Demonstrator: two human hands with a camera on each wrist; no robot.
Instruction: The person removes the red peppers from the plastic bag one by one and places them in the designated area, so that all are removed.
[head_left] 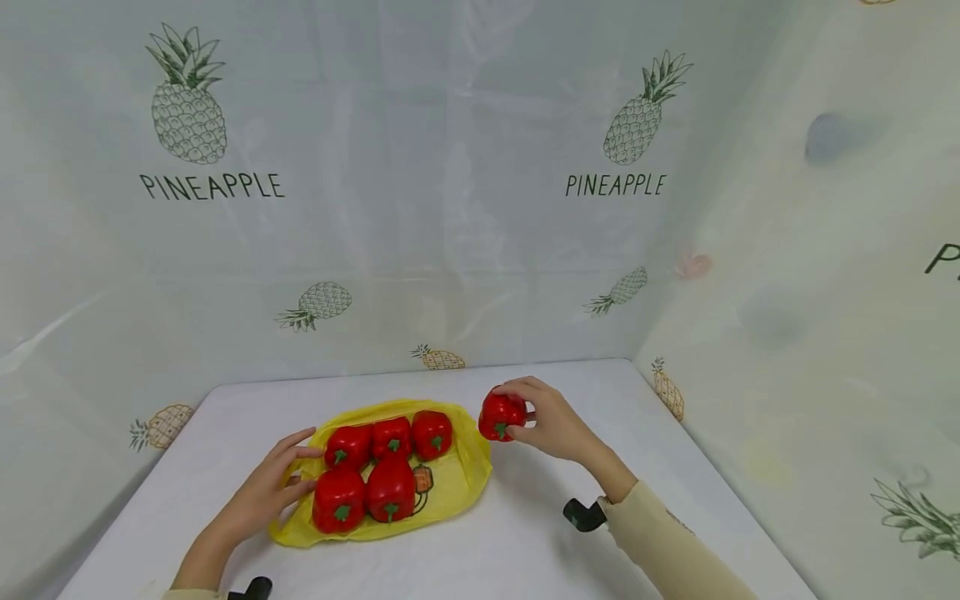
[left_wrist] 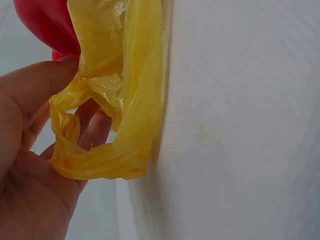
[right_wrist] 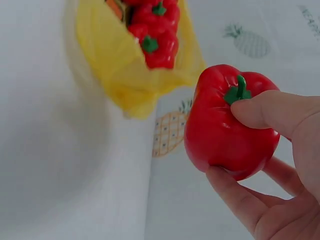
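Observation:
My right hand (head_left: 551, 421) holds a red bell pepper (right_wrist: 230, 130) with a green stem, thumb beside the stem and fingers underneath. It is raised just past the right end of a yellow plastic bag (head_left: 457, 483). Several more red bell peppers (head_left: 391, 487) sit in the bag, grouped toward its left and back. At the bag's left end, my left hand (head_left: 270, 487) holds the edge, its fingers behind the looped handle (left_wrist: 105, 162) and its thumb (left_wrist: 55, 80) by a pepper in the left wrist view.
Everything lies on a white-covered table (head_left: 517, 542). Behind it hangs a pale curtain (head_left: 420, 208) printed with pineapples, which continues along the right side. A dark wrist-worn device (head_left: 585, 515) sticks out by the right sleeve.

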